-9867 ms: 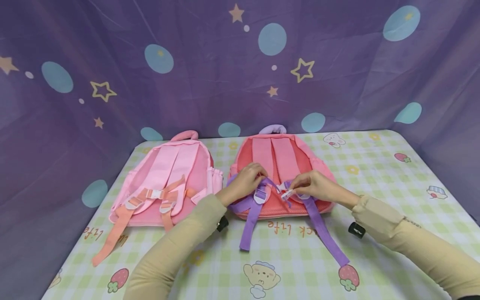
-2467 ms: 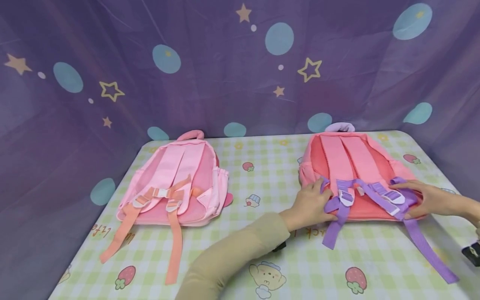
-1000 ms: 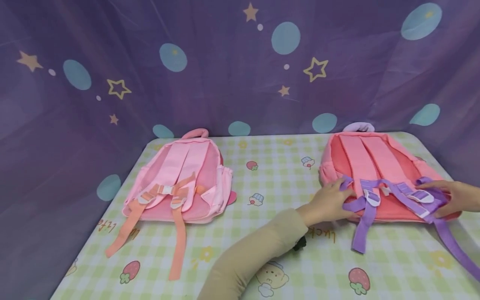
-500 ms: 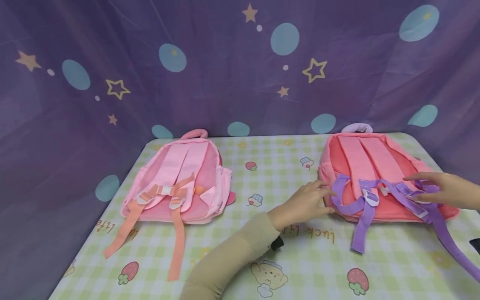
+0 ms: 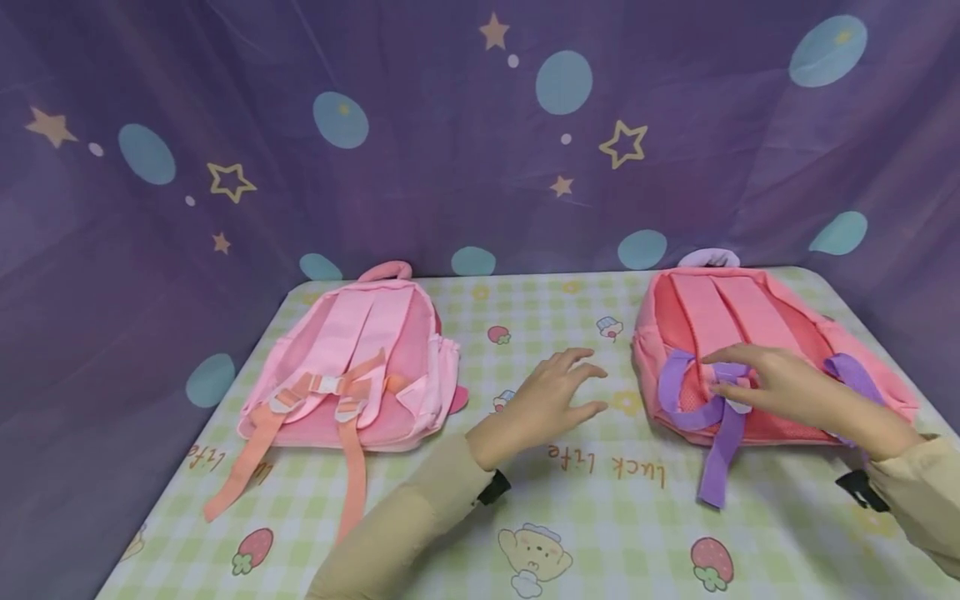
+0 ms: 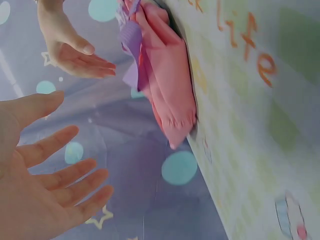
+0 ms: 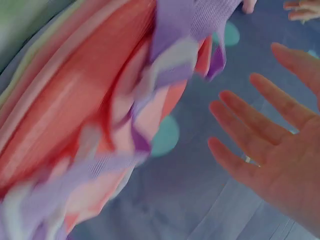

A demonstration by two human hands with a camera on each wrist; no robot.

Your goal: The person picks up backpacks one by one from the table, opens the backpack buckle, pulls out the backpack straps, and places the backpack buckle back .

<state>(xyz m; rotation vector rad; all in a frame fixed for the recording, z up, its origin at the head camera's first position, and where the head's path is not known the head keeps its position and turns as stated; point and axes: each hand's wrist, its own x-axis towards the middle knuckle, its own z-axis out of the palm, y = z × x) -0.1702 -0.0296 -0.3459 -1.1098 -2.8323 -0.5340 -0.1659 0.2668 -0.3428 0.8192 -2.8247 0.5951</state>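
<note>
My left hand (image 5: pixel 536 408) hovers over the cloth between two child's backpacks, fingers spread and holding nothing. My right hand (image 5: pixel 791 390) is held in front of the coral backpack (image 5: pixel 697 312), hiding part of its lower straps. The right wrist view shows that hand (image 7: pixel 280 145) with fingers extended, apart from the bag. Purple webbing straps (image 5: pixel 723 458) with white buckles hang from the coral backpack, which lies back side up. To the left lies a light pink backpack (image 5: pixel 341 329), its orange straps (image 5: pixel 243 475) joined across by a white clip (image 5: pixel 326 384).
A green-and-white checked cloth (image 5: pixel 615 550) with printed strawberries and lettering covers the table. Behind and beside it hangs a purple curtain (image 5: pixel 420 200) with stars and blue ovals. A black wrist device (image 5: pixel 493 487) sits under the left cuff.
The coral backpack went from beside the pink one to the table's right side, carried by both hands. Both hands then released it and moved left; the pink backpack stayed put.
</note>
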